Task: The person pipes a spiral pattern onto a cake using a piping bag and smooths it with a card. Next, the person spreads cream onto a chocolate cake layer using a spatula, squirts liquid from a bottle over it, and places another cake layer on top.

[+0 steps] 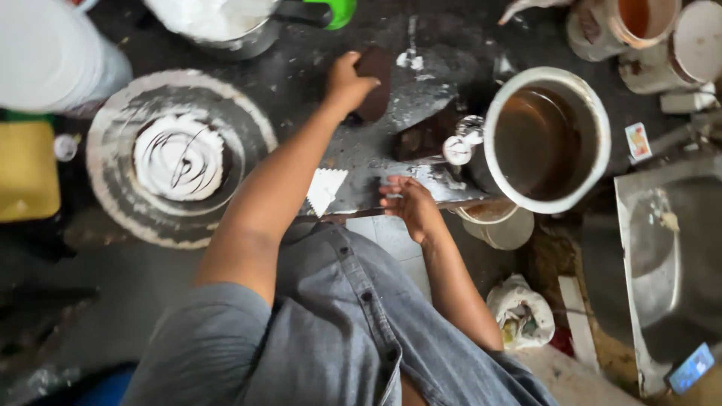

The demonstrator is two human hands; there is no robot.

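Note:
My left hand (347,81) reaches forward and grips a dark brown flat cake piece (376,86) standing on a smeared metal sheet (421,98). At the sheet's near edge, my right hand (410,204) rests with its fingers apart and holds nothing. To the left, a round cake (180,156) covered in white cream with dark swirls sits on a metal turntable (113,120). A white toothed scraper (325,189) lies just under my left forearm.
A large pot of brown liquid (545,139) stands right of the sheet, above small white tubs (500,225). A bowl of white cream (218,21), a white bucket (45,56), a yellow block (26,171), a steel sink (669,256) and a tied bag (523,312) surround the spot.

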